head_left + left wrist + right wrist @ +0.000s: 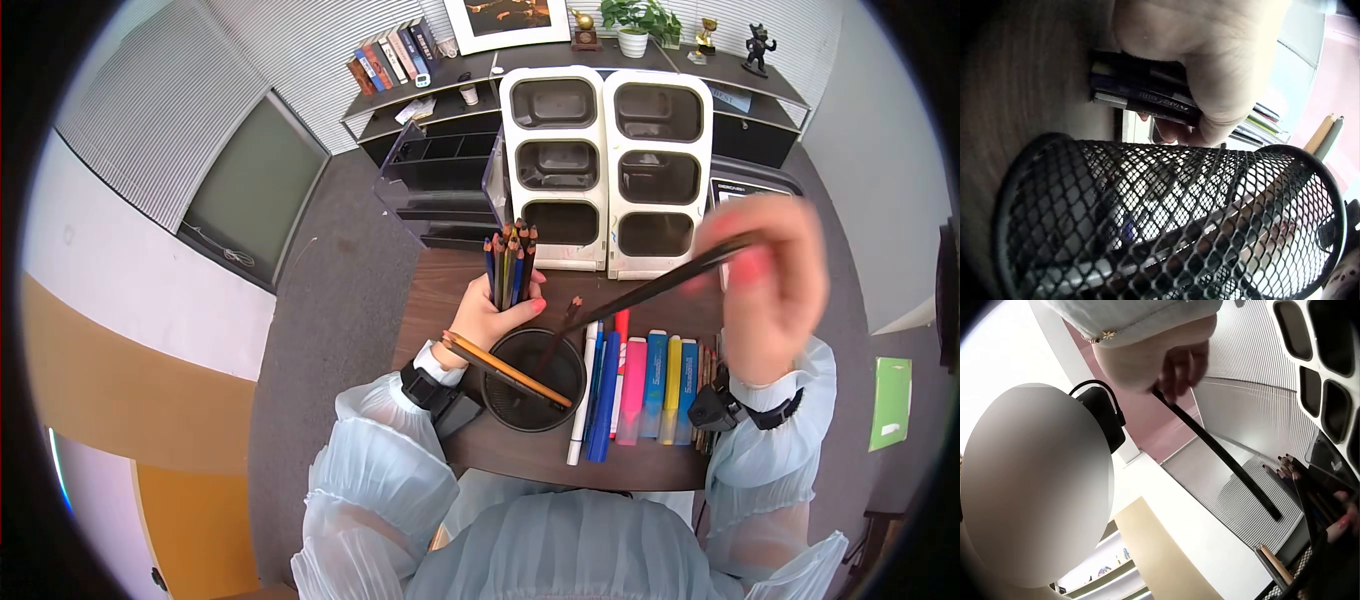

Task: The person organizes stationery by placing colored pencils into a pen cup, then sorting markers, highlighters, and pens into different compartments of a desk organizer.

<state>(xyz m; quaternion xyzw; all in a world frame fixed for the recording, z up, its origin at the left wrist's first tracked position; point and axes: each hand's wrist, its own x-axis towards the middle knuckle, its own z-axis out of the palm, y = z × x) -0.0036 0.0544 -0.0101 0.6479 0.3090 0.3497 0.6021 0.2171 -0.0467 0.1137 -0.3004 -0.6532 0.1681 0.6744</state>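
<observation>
My left hand (503,312) grips a bundle of coloured pencils (510,262) upright, just behind a black mesh cup (530,385) on the dark wooden table (440,290). In the left wrist view the left hand's fingers (1210,69) wrap the dark pencils (1141,90) above the mesh cup (1166,219). An orange pencil (505,370) lies across the cup's rim and a brown pencil (562,330) leans inside it. My right hand (748,258) is raised and pinches a long dark pencil (650,290) that slants down toward the cup. The right wrist view shows the same pencil (1216,450) under the right hand (1166,365).
A row of pens and highlighters (640,385) lies to the right of the cup. Two white organisers with dark compartments (605,100) stand at the table's back, with a clear acrylic organiser (440,180) to their left. A screen device (745,188) lies at the back right. A shelf (480,75) stands beyond.
</observation>
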